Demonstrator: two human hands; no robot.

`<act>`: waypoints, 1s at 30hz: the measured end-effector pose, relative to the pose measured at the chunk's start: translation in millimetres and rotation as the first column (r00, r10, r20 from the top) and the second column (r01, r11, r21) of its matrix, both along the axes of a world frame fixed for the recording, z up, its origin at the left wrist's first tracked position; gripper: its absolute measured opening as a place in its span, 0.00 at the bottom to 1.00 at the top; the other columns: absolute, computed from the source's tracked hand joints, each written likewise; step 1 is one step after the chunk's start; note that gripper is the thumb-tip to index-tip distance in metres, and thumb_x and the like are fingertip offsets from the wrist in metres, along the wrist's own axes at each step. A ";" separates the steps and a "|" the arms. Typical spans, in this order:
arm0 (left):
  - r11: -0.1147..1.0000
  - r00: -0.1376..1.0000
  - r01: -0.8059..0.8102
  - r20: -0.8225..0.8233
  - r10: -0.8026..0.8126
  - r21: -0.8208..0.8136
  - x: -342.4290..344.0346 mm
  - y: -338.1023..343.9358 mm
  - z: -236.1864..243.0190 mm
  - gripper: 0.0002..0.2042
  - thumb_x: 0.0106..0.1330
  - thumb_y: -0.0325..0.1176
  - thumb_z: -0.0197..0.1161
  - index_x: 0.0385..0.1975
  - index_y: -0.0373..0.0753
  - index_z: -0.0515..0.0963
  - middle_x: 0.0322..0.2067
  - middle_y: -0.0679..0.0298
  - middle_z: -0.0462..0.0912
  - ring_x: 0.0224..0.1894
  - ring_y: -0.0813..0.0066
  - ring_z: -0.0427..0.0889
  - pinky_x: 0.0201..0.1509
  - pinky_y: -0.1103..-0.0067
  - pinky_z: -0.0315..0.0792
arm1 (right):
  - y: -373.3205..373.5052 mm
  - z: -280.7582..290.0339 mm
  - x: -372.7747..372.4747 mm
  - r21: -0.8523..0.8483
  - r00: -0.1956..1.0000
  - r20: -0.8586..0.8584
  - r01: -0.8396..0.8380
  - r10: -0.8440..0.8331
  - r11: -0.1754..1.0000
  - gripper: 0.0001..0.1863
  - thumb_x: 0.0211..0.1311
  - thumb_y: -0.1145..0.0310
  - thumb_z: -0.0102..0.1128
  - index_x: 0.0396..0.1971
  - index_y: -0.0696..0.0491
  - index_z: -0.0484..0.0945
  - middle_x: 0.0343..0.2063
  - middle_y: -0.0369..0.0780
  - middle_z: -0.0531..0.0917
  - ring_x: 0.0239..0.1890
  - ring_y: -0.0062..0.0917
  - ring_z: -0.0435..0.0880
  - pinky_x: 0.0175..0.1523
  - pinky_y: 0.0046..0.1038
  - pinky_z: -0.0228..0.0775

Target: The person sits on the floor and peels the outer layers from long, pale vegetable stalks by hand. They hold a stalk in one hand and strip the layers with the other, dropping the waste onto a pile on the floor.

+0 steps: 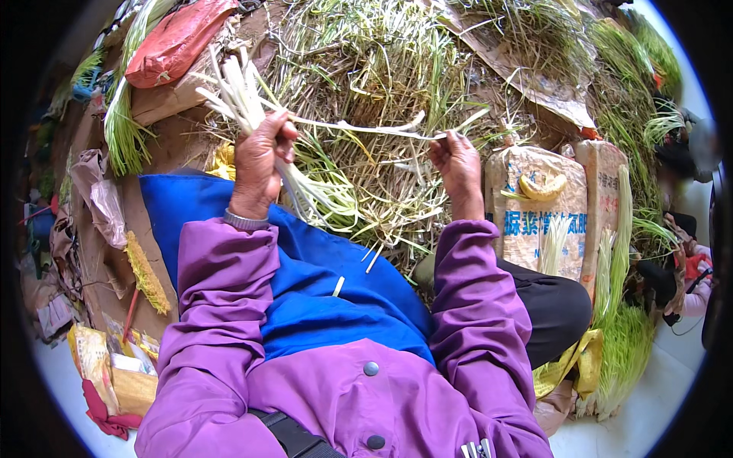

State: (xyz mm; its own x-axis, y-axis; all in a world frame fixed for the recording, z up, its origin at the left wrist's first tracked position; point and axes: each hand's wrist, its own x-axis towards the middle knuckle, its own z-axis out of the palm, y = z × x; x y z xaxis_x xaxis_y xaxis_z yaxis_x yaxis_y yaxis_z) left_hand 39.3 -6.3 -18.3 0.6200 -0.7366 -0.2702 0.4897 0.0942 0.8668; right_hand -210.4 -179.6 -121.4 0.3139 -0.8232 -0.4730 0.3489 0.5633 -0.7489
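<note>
Clutching a bundle of pale stalks (243,95) in the left hand (259,156), likely to keep it together; pinching a thin strand (370,129) in the right hand (460,172), drawn nearly straight between both, seemingly for tautness; wearing a blue apron (336,309) below them, presumably against dirt.

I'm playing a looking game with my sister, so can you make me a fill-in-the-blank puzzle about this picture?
1. Between the left hand and the right hand, the thick bundle of pale stalks is in the ____ one.
2. The person's buttoned jacket is coloured ____.
3. The cloth over the lap is coloured ____.
4. The bag near the upper left is coloured ____.

Missing words: left; purple; blue; red.
</note>
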 end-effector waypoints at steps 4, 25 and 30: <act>0.996 0.997 -0.077 -0.031 0.075 -0.045 16.9 6.3 9.1 0.05 0.62 0.32 0.59 0.31 0.37 0.75 0.21 0.65 0.78 0.16 0.86 0.66 0.19 0.86 0.63 | -34.5 -36.6 -50.0 -0.005 0.974 -0.192 0.125 -0.123 0.992 0.06 0.64 0.67 0.54 0.35 0.53 0.72 0.26 0.36 0.79 0.27 0.23 0.81 0.32 0.27 0.77; 0.990 0.986 0.121 0.123 -0.111 -0.069 -1.1 3.7 23.9 0.06 0.65 0.30 0.57 0.34 0.35 0.75 0.20 0.63 0.79 0.15 0.86 0.67 0.17 0.89 0.60 | 69.2 76.2 73.7 -0.374 0.547 -0.382 -0.829 0.745 0.417 0.18 0.61 0.58 0.57 0.35 0.61 0.77 0.22 0.36 0.79 0.26 0.17 0.75 0.33 0.25 0.69; 0.967 0.962 0.252 0.103 -0.254 0.031 -13.1 3.7 20.6 0.07 0.64 0.33 0.59 0.34 0.37 0.78 0.21 0.66 0.80 0.14 0.90 0.66 0.17 0.91 0.59 | 83.6 80.5 72.0 -0.380 0.645 -0.430 -0.764 0.631 0.522 0.13 0.61 0.62 0.58 0.33 0.60 0.78 0.19 0.33 0.76 0.23 0.14 0.73 0.30 0.22 0.67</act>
State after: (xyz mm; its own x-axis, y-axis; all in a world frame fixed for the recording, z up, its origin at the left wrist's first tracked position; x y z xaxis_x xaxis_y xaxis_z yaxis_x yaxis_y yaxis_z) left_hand 26.1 -2.6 2.4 0.4394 -0.8689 -0.2279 0.4017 -0.0369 0.9150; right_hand -138.4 -96.0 -40.9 0.8388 -0.5026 -0.2094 -0.1933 0.0848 -0.9775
